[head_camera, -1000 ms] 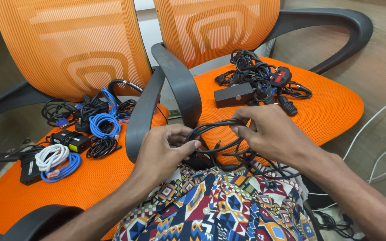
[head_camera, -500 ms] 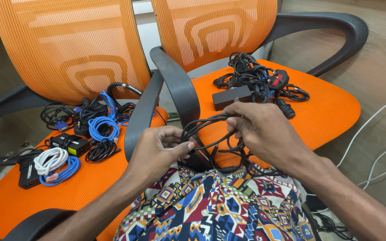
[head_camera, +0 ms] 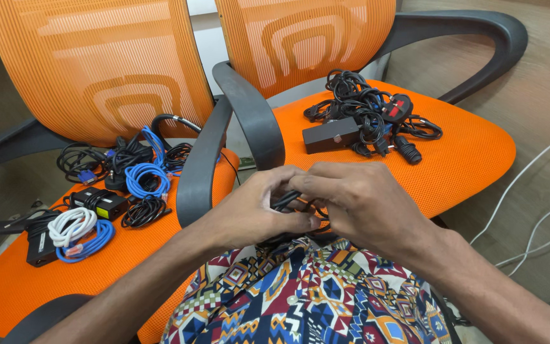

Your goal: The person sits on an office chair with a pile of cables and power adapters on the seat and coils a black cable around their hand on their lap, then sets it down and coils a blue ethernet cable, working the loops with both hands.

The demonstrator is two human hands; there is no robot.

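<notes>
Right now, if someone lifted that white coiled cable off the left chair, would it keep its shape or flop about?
The white coiled cable would probably sag but stay looped, since it looks bundled with the blue cable beside it. It likely feels light. Loose ends may dangle and catch on the black adapter nearby.

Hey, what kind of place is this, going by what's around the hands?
Probably an office or workroom: two orange mesh office chairs serve as sorting surfaces, piled with coiled cables and power adapters, while both hands bundle a black cable.
</notes>
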